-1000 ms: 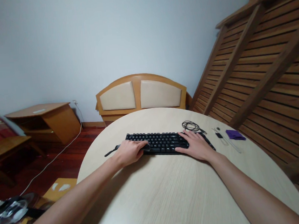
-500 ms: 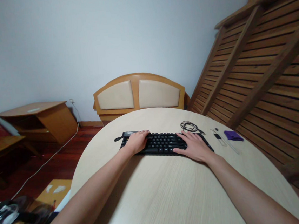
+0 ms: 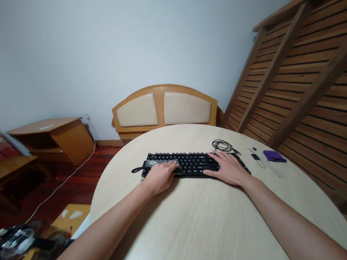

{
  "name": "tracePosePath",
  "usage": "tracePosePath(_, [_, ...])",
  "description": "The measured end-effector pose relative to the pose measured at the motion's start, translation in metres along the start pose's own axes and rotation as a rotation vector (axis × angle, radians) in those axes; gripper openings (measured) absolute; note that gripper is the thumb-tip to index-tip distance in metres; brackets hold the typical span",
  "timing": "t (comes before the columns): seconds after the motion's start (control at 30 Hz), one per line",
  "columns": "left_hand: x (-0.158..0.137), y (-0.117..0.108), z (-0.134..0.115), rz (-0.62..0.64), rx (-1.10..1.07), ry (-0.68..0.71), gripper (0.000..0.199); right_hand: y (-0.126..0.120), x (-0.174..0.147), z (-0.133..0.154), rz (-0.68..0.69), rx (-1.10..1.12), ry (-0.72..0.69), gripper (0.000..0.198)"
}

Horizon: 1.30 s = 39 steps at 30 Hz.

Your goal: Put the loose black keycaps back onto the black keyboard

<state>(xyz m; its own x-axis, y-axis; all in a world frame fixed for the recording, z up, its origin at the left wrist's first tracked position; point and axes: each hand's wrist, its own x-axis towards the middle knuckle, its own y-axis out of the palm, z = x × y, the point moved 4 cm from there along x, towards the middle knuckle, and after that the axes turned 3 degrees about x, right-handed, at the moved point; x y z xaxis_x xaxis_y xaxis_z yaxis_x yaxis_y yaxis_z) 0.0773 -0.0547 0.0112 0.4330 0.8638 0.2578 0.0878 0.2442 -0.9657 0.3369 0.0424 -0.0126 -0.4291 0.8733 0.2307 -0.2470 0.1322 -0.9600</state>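
Note:
A black keyboard (image 3: pixel 191 159) lies on the round pale wooden table (image 3: pixel 182 223). My left hand (image 3: pixel 161 177) is closed over a flat dark-grey bar (image 3: pixel 155 163) with pale lettering and a black loop at its left end. The bar lies along the left part of the keys, and its underside is hidden. With fingers spread, my right hand (image 3: pixel 226 168) rests on the keyboard's right part.
Behind the keyboard's right end lies a coiled black cable (image 3: pixel 222 145). Further right are a small black item with a pale loop (image 3: pixel 255 156), a thin pale stick (image 3: pixel 272 168) and a folded purple cloth (image 3: pixel 274 156). A wooden slatted frame (image 3: pixel 305 93) leans at the right.
My left hand has drawn the dark-grey bar toward me, from the keyboard's back edge down over the keys. My right hand stays in place on the keyboard. The view has shifted slightly.

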Motion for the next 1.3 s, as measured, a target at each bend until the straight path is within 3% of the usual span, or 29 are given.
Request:
tracePosePath(0.27, [-0.016, -0.019, -0.005, 0.052, -0.089, 0.101, 0.047, -0.001, -0.002, 0.001, 0.011, -0.004, -0.013, 0.098])
tracePosePath(0.37, [-0.006, -0.029, 0.006, 0.081, -0.045, 0.019, 0.047, -0.001, -0.002, 0.001, 0.019, -0.004, -0.02, 0.099])
tracePosePath(0.47, [0.013, -0.035, 0.018, 0.014, 0.001, -0.098, 0.047, 0.0, -0.002, 0.0, 0.023, -0.003, -0.021, 0.1])
tracePosePath(0.63, [0.05, -0.02, 0.029, -0.061, 0.004, -0.187, 0.048, 0.001, -0.002, -0.001, 0.024, -0.004, -0.029, 0.099])
tracePosePath(0.8, [0.067, 0.01, 0.025, -0.041, -0.023, -0.165, 0.046, 0.002, -0.003, -0.001, 0.022, -0.003, -0.034, 0.099])
tracePosePath(0.97, [0.062, 0.019, 0.02, -0.03, -0.035, -0.127, 0.043, 0.003, -0.002, -0.001, 0.02, 0.0, -0.018, 0.099])
tracePosePath(1.3, [0.032, 0.006, 0.001, -0.011, -0.05, 0.004, 0.043, 0.0, -0.002, 0.001, 0.03, 0.009, -0.003, 0.101])
